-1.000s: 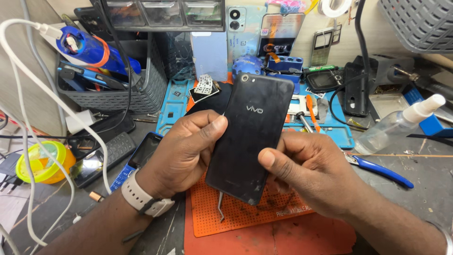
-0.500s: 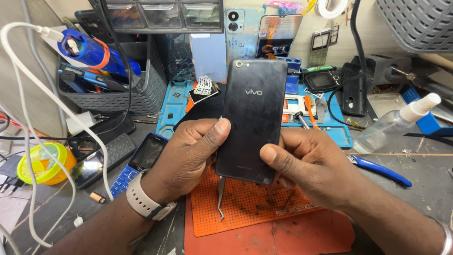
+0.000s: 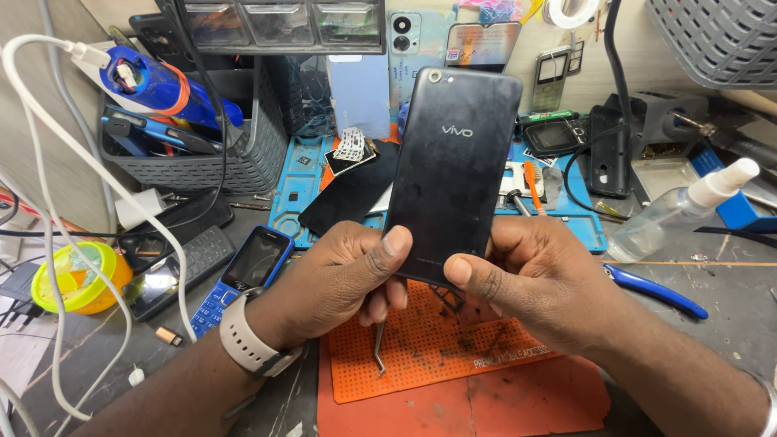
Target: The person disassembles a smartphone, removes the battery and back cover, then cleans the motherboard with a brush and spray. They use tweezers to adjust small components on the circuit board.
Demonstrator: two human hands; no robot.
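We hold a slim black smartphone with a matte, lightly scuffed back and rounded corners (image 3: 452, 174) upright above the table, its small round camera lens at the top. Our left hand (image 3: 344, 279), with a pale rubbery watch strap at the wrist, pinches the phone's lower left edge, thumb pressed flat on the back; the same grip keeps a thin bent metal pair of tweezers (image 3: 379, 348) tucked under the fingers, its tip hanging down. Our right hand (image 3: 538, 283) closes on the lower right edge, thumb on the back cover too. Below the hands lies an orange silicone work mat with a grid of tiny pits (image 3: 421, 356), dusty and stained. To the left rests a blue keypad phone with a glossy screen (image 3: 243, 275). To the right lie blue-handled pliers (image 3: 655, 290) and a clear plastic spray bottle (image 3: 680, 212). A grey woven plastic basket (image 3: 202, 154) sits behind, near a thick white cable (image 3: 85, 178).
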